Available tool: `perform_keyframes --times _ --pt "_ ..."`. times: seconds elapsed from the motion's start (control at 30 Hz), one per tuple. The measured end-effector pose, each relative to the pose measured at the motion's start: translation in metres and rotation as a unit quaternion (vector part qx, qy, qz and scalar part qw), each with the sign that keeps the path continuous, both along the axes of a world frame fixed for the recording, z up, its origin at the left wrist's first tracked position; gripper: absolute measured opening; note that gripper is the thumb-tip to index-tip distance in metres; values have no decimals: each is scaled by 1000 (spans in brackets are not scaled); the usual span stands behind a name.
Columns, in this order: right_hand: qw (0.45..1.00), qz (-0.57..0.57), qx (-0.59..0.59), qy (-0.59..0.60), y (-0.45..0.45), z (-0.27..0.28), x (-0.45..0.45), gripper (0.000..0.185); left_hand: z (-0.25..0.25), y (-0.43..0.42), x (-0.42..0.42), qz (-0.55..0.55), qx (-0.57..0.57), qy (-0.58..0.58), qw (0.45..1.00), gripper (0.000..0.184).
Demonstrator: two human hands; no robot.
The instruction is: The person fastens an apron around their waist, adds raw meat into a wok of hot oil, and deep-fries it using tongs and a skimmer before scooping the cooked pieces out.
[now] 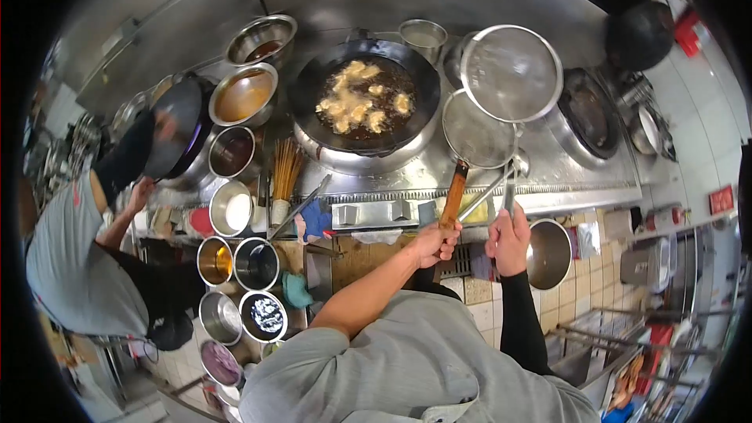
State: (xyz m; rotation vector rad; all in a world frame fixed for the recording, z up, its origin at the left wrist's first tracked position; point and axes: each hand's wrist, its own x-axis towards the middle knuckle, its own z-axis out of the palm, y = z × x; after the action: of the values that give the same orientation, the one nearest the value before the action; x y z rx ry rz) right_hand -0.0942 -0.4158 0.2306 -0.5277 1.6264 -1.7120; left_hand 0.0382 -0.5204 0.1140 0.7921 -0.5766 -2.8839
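My left hand (436,244) is closed around the wooden handle of a round mesh strainer (476,137). In my right hand (509,243) is the metal handle of a second, larger mesh strainer (511,74), which overlaps the first one from above. A ladle (521,163) shows beside the strainers; its metal shaft slants toward my left hand, and whether I grip it I cannot tell. Left of the strainers, pale golden battered pieces (360,102) float in dark oil inside a black wok (427,82). Neither strainer touches the wok.
Steel bowls (270,94) of sauce stand left of the wok, with a bamboo wok brush (286,164) near them. A second wok (591,113) sits to the right. At far left, another person (86,258) works at a wok. Several containers (262,317) stand low at left.
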Motion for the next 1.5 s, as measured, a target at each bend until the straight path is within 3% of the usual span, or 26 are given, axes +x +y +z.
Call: perform_keyframes --times 0.13,0.17,0.23,0.33,0.43,0.53,0.67,0.87,1.07,1.13,1.27,1.5 --pt "985 116 44 122 -74 -15 -54 50 -8 5 -16 9 12 11 1000 14" --pt "951 118 53 282 -98 -39 -77 52 -12 6 -18 8 17 9 1000 14" --pt "880 128 75 452 -134 -42 -95 54 -26 11 -18 1 22 0 1000 13" --pt "845 168 113 496 -168 -17 -92 55 -19 16 -17 -9 -12 -42 999 13" --pt "802 198 106 554 -183 -23 -98 55 -29 17 -16 -23 -80 -96 992 29" --pt "835 268 135 460 -183 -16 -100 58 -30 13 -6 -47 -113 -115 986 43" --pt "893 358 203 180 -174 30 -93 61 -24 12 15 -68 -116 -91 987 45" --pt "885 411 221 3 -176 58 -80 62 -28 8 33 -95 -130 -85 983 46" --pt "893 351 169 -224 -187 21 -29 48 -40 6 59 -60 -163 -100 980 43" --pt "898 329 141 -257 -194 2 -5 44 -38 8 74 -43 -162 -105 980 44" --pt "907 272 68 -314 -217 -31 22 54 -36 11 96 3 -143 -132 981 40" --pt "938 251 56 -234 -236 -42 11 68 -33 17 111 79 -149 -155 973 28"
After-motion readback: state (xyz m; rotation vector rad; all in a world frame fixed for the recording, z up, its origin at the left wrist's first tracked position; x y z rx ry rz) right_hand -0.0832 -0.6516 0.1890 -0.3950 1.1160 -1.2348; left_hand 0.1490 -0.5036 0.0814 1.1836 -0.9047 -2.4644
